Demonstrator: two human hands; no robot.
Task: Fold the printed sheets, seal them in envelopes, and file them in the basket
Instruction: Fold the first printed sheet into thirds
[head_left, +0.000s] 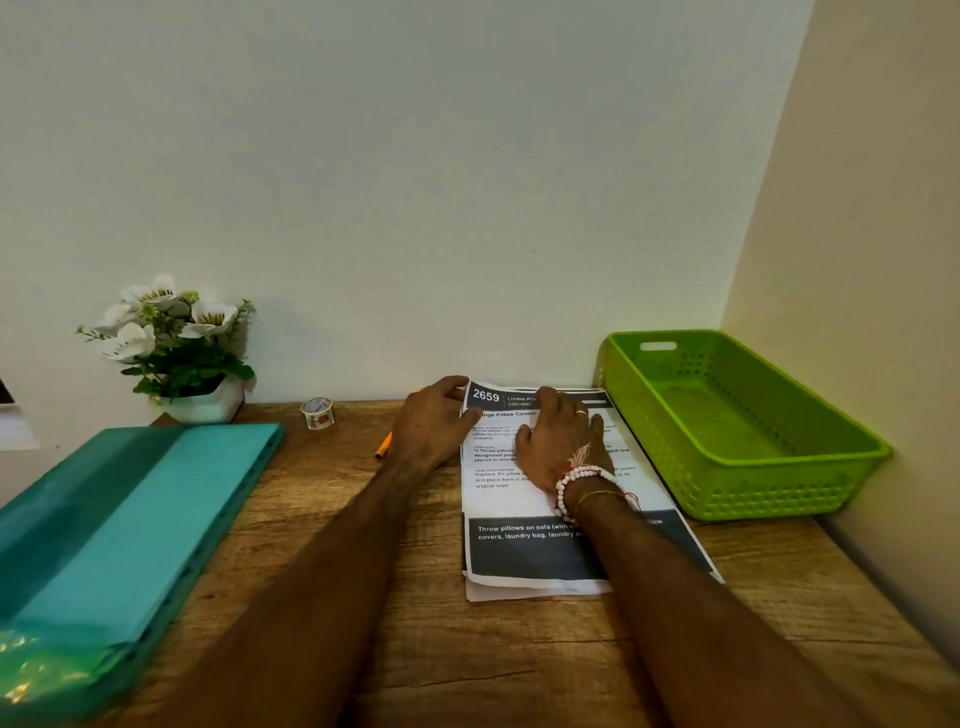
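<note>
A stack of printed sheets lies flat on the wooden desk, its top page headed "2659". My left hand pinches the top left corner of the top sheet between thumb and fingers. My right hand rests flat on the upper middle of the page, fingers spread toward the far edge. A green plastic basket stands just right of the stack, nothing visible inside it. A stack of teal envelopes lies at the left of the desk.
A small tape roll sits near the wall, and an orange pen lies partly under my left hand. A white pot of artificial flowers stands at the back left. Walls close in behind and on the right.
</note>
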